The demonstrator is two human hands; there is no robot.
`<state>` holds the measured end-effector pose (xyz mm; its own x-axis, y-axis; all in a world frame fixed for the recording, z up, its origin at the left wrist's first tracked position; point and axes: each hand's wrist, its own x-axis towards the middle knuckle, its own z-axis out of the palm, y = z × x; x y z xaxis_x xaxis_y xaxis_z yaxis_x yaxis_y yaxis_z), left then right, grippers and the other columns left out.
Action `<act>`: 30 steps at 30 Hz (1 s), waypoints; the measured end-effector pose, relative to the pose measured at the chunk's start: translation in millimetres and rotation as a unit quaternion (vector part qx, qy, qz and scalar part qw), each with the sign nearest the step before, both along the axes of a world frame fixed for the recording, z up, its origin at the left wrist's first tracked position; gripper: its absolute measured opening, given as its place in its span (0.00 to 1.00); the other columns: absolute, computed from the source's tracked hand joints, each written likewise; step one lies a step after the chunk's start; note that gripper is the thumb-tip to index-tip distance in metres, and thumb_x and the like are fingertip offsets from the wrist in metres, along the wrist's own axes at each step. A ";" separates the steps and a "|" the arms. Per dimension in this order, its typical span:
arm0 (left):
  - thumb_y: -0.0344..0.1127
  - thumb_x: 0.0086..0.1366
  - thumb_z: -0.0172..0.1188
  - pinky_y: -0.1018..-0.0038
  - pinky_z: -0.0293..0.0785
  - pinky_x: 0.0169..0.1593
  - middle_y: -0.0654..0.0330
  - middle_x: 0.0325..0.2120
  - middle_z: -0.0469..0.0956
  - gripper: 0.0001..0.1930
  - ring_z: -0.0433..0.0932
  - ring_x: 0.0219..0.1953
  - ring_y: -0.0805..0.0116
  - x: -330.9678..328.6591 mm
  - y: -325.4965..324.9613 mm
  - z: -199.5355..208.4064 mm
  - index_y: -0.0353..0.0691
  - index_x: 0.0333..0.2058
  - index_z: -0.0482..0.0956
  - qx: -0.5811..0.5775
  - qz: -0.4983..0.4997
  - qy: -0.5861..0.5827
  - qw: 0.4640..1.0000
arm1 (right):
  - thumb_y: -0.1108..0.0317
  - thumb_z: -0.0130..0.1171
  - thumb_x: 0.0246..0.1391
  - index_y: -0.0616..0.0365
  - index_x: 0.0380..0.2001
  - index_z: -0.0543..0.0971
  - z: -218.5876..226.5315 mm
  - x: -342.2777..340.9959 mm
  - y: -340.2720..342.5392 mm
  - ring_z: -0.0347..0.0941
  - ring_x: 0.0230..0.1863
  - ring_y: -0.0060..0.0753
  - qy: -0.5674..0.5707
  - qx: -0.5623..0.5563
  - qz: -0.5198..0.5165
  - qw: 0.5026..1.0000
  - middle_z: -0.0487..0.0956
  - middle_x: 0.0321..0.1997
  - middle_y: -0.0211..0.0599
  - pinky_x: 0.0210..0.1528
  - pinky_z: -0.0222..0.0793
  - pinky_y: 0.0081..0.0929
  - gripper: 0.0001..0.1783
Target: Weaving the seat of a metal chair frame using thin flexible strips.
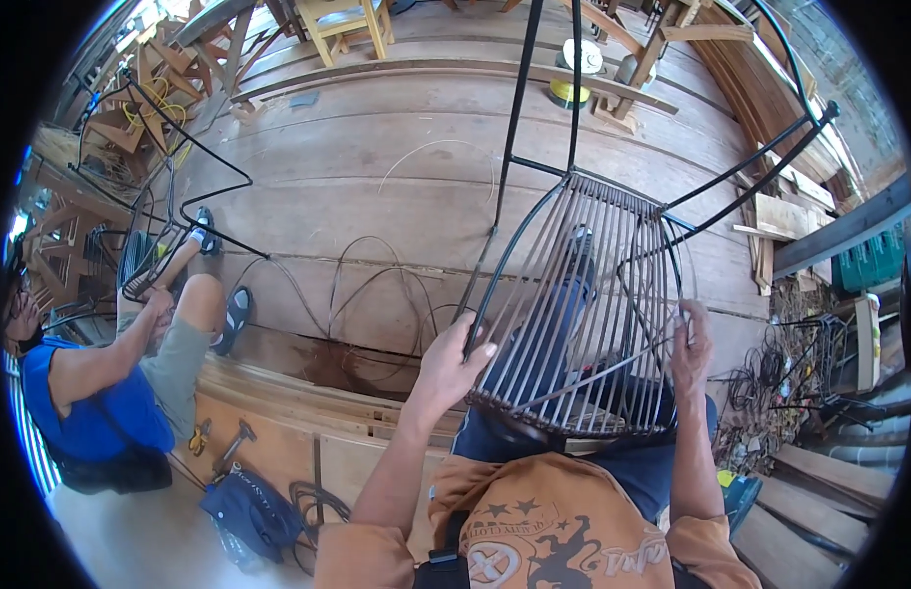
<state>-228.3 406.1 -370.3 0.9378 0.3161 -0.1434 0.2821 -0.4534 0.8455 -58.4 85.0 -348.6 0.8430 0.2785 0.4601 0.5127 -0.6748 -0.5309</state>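
Observation:
A black metal chair frame (524,228) stands tilted across my lap, its legs pointing away from me. Long brown-grey strands (573,294) run side by side between two wrapped rails of its seat. My left hand (450,365) is closed round the left side rail. At the opposite side my right hand (690,344) pinches a thin weaving strand (613,371), which crosses the lengthwise strands at a slant from lower left. A loose length of it rises above the right fingers. Part of the right fingertips is hidden by the hand itself.
To the left sits a co-worker (102,393) in blue beside another metal frame (215,162). Loose strand coils (377,285) lie on the plank floor. A hammer (241,438) and a dark blue bag (254,510) lie at lower left; timber boards (784,118) are stacked far right.

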 end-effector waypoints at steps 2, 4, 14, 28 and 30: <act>0.45 0.63 0.53 0.63 0.69 0.51 0.43 0.44 0.74 0.26 0.73 0.48 0.48 -15.3 -8.6 3.8 0.31 0.52 0.65 -0.034 0.027 -0.051 0.998 | 0.70 0.49 0.56 0.62 0.46 0.72 -1.7 5.4 -12.2 0.68 0.52 0.49 0.038 0.011 -0.065 0.997 0.74 0.48 0.48 0.56 0.62 0.36 0.15; 0.44 0.66 0.50 0.66 0.69 0.49 0.45 0.43 0.74 0.23 0.75 0.46 0.51 -19.1 -26.2 7.2 0.32 0.53 0.66 -0.096 0.102 -0.096 0.986 | 0.64 0.49 0.58 0.62 0.49 0.71 -19.2 18.0 -36.1 0.67 0.53 0.52 0.067 0.018 -0.118 0.991 0.73 0.50 0.50 0.57 0.60 0.36 0.18; 0.60 0.69 0.30 0.80 0.70 0.28 0.55 0.36 0.75 0.34 0.73 0.29 0.72 7.8 -31.5 2.1 0.31 0.44 0.72 -0.259 0.312 -0.122 0.906 | 0.39 0.41 0.58 0.60 0.48 0.71 -84.4 8.4 -59.8 0.73 0.31 0.29 0.518 0.370 -0.202 0.744 0.76 0.40 0.38 0.29 0.66 0.26 0.34; 0.54 0.64 0.43 0.53 0.69 0.48 0.36 0.38 0.75 0.29 0.73 0.44 0.39 201.6 26.4 2.5 0.28 0.42 0.72 0.198 -0.027 0.079 0.977 | 0.66 0.49 0.56 0.64 0.49 0.70 -48.3 17.4 -16.8 0.67 0.52 0.53 0.094 -0.085 -0.154 0.980 0.73 0.48 0.52 0.56 0.61 0.40 0.19; 0.51 0.64 0.43 0.52 0.68 0.49 0.36 0.40 0.75 0.26 0.74 0.45 0.41 221.1 27.3 -1.7 0.29 0.44 0.72 0.221 -0.024 0.112 0.968 | 0.64 0.52 0.55 0.61 0.53 0.67 -20.5 18.6 11.8 0.57 0.62 0.51 0.069 -0.165 -0.096 0.979 0.66 0.57 0.50 0.63 0.52 0.41 0.23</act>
<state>-7.2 433.4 -372.0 0.9139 0.3496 -0.2063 0.4058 -0.7745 0.4852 -39.8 96.7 -369.1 0.9423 0.2235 0.2492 0.2984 -0.8982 -0.3228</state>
